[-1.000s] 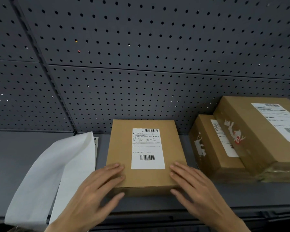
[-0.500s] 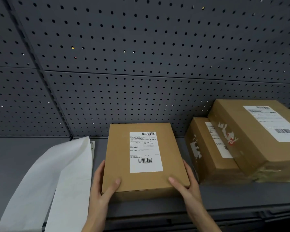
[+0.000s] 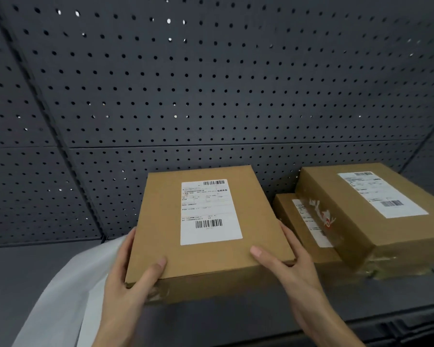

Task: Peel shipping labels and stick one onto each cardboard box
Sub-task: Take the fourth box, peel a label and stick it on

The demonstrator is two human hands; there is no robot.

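A flat cardboard box (image 3: 161, 241) with a white shipping label (image 3: 209, 212) stuck on its top is held up off the grey shelf, its near edge tilted toward me. My left hand (image 3: 128, 279) grips its left near corner, thumb on top. My right hand (image 3: 291, 269) grips the right near corner, thumb on top. A white strip of label backing paper (image 3: 68, 296) lies on the shelf at the lower left, partly under my left arm.
Two more labelled cardboard boxes are stacked at the right: a larger one (image 3: 376, 221) on top of a smaller one (image 3: 301, 229). A dark pegboard wall (image 3: 211, 83) rises behind the grey shelf (image 3: 23, 266). The shelf's front lip runs along the bottom right.
My hands moved from lying flat on the box's top to gripping its two near corners. The box has risen off the shelf and come toward me.
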